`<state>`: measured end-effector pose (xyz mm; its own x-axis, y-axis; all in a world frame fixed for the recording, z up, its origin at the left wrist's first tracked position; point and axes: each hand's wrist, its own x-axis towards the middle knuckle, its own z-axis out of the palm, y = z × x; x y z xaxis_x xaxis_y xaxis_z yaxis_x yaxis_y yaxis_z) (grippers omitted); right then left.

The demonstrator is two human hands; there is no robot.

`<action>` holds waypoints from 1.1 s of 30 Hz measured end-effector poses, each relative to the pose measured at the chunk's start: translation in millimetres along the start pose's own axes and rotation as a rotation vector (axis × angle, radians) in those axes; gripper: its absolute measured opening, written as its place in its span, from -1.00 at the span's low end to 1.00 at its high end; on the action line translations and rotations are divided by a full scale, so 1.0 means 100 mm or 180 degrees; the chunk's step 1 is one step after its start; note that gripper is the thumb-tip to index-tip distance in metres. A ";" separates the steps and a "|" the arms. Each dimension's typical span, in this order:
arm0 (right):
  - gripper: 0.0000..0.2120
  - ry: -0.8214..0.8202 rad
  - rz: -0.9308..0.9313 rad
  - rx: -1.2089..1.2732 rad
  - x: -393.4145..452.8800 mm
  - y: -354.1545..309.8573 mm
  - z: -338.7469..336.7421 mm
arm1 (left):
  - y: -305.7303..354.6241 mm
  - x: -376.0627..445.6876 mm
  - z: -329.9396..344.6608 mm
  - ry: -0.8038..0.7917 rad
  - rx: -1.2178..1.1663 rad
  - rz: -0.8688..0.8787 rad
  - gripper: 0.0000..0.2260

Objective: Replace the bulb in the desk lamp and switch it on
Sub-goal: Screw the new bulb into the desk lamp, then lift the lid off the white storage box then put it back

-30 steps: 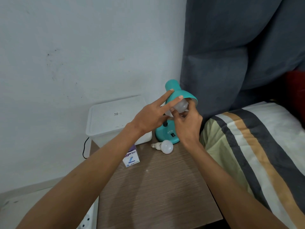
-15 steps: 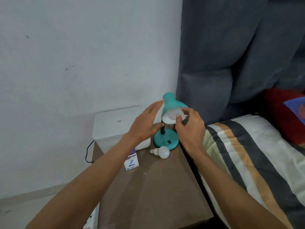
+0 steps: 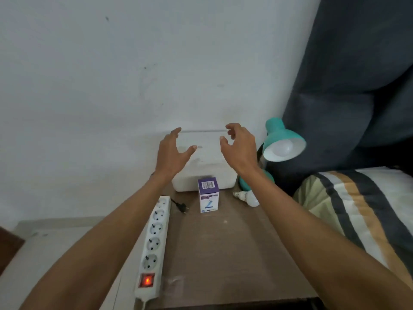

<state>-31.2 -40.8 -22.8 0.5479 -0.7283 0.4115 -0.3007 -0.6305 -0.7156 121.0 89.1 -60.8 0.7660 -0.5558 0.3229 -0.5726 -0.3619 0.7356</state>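
Observation:
A teal desk lamp [image 3: 281, 135] stands at the back right of the wooden bedside table [image 3: 223, 253]. A white bulb [image 3: 282, 147] sits in its shade, unlit. A second white bulb [image 3: 248, 198] lies on the table beside the lamp's base. My left hand [image 3: 172, 153] and my right hand [image 3: 239, 147] hover over the white box, fingers spread, holding nothing. Both are left of the lamp and apart from it. A black plug [image 3: 181, 207] lies loose on the table.
A white lidded box [image 3: 205, 175] sits at the back against the wall. A purple and white bulb carton [image 3: 208, 195] stands before it. A white power strip [image 3: 154, 249] with a lit red switch lies along the table's left edge. A striped bed is at right.
Both hands let go of the lamp shade and bulb and moved left, over the white box. The view swung left and down, bringing the power strip and plug into sight.

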 end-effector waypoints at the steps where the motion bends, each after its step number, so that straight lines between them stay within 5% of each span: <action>1: -0.60 -0.0089 0.0099 -0.0022 0.03 0.06 0.10 | -0.10 0.03 -0.02 0.0000 0.0008 -0.0080 -0.31; 7: -0.45 -0.0179 0.0595 -0.0309 0.18 0.48 0.42 | -0.43 0.22 0.00 -0.0203 -0.0179 -0.0643 -0.13; 14: -0.12 -0.0934 0.1125 -0.0154 0.32 0.79 0.51 | -0.49 0.22 0.14 -0.0384 -0.0485 -0.0831 -0.19; 33: -0.13 -0.0594 0.0829 0.0117 0.35 0.54 0.32 | -0.31 0.20 -0.01 -0.0100 -0.0546 -0.0391 -0.22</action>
<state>-3.3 -91.5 -65.7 0.5909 -0.8001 0.1038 -0.4231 -0.4169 -0.8045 154.7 90.1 -76.7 0.8160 -0.5394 0.2078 -0.4154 -0.2971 0.8598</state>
